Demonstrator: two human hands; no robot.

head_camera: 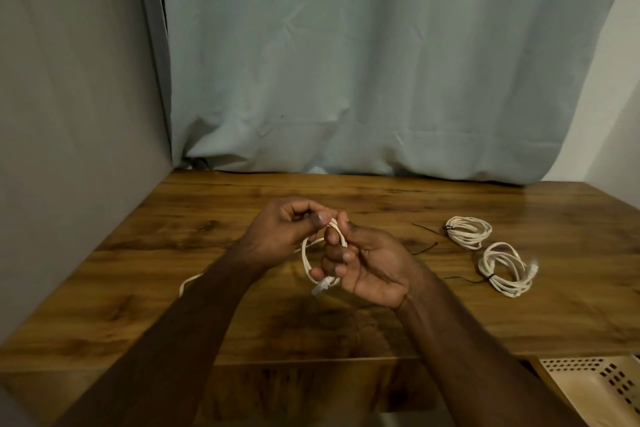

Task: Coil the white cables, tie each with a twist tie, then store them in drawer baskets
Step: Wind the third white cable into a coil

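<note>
A white cable forms a small loop above the wooden table. My right hand grips the loop, with the cable's plug sticking out below its fingers. My left hand pinches the cable at the top of the loop. The cable's loose tail runs under my left forearm to the left. Two coiled white cables lie to the right, each bound with a dark tie: the far one and the near one. Loose dark twist ties lie between my right hand and the coils.
A perforated cream drawer basket sits open at the bottom right, below the table's front edge. A pale curtain hangs along the table's back edge. A grey wall borders the left side.
</note>
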